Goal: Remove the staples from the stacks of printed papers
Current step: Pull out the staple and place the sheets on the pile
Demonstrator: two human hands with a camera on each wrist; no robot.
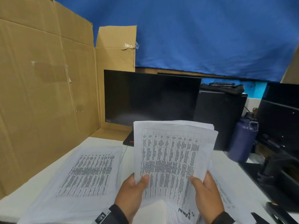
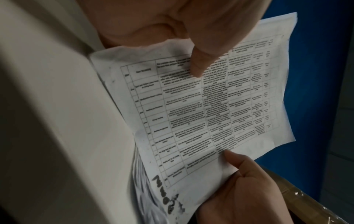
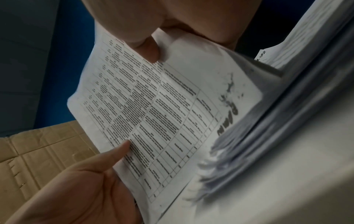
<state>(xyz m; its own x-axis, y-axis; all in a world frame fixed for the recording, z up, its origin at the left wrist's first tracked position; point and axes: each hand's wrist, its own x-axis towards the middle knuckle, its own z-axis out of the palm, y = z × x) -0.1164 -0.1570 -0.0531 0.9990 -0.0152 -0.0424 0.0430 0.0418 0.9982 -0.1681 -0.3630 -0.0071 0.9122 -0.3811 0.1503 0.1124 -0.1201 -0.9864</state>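
Note:
I hold a stack of printed papers (image 1: 171, 156) upright over the desk, its top sheet a printed table. My left hand (image 1: 139, 181) pinches its lower left edge, thumb on the front and fingers hidden behind. My right hand (image 1: 198, 183) pinches the lower right edge the same way. The left wrist view shows the sheet (image 2: 210, 106) with my left thumb (image 2: 201, 63) pressed on it. In the right wrist view my right thumb (image 3: 147, 51) lies on the sheet (image 3: 153, 113). No staple can be made out. Another printed stack (image 1: 87, 175) lies flat on the desk at the left.
More sheets (image 1: 224, 198) lie under my right hand. A black tool with an orange mark (image 1: 278, 210) lies at the desk's near right corner. A dark monitor (image 1: 150, 97) stands behind, a cardboard wall (image 1: 45, 94) on the left and a blue bottle (image 1: 242, 139) on the right.

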